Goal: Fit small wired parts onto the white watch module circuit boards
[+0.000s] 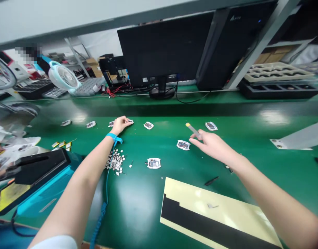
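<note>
Left hand (119, 125) with fingers pinching white casing (131, 121), right hand (209, 142) with fingers gripping yellow-tipped strip (192, 129), nearby shell (183, 145) containing circuitry (183, 144)

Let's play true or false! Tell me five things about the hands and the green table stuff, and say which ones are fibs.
1. The right hand holds a grey strip with a yellow end. True.
2. The blue band is on the right arm. False: it is on the left arm.
3. The light blue fan is left of the monitor. True.
4. The left hand touches the monitor. False: it is down at a small white part.
5. The pale yellow sheet has a black area. True.
</note>
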The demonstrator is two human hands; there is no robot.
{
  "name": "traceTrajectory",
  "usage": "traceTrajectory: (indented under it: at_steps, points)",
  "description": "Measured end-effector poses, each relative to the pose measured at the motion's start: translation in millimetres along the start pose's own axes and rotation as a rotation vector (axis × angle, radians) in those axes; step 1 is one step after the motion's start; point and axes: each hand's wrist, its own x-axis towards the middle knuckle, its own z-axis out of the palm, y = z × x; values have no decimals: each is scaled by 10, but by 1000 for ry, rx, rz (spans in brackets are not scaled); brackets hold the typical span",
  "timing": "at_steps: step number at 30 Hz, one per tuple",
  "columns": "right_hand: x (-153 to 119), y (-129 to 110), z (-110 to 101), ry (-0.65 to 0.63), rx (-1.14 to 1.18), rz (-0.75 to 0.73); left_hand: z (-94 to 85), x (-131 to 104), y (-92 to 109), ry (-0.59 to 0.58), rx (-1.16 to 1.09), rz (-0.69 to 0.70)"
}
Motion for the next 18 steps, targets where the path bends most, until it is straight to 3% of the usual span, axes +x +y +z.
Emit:
traceTrajectory:
  at_steps: [3,6,8,10,12,14,16,18]
  points:
    - [323,-115,124,-30,-55,-25,1,26,47,-61,143,35]
    - [735,-415,314,-55,-85,-72,-11,-93,310,-67,245,103]
    - [998,-658,478,-85,-88,-104,18,-338,546,-121,285,177]
    - [1199,-877,647,-96,-88,-123,94,-707,756,-271,304,286]
    - [1317,-1041,785,-95,-94,-130,204,-1106,887,-424,320,383]
    - [1364,-1140,857,-89,-103,-136,309,-1416,925,-501,349,438]
    - [1349,-1177,839,-84,-111,-150,363,-1559,892,-521,390,451]
    - [1258,-1146,730,-79,-120,-169,341,-1534,813,-515,431,440]
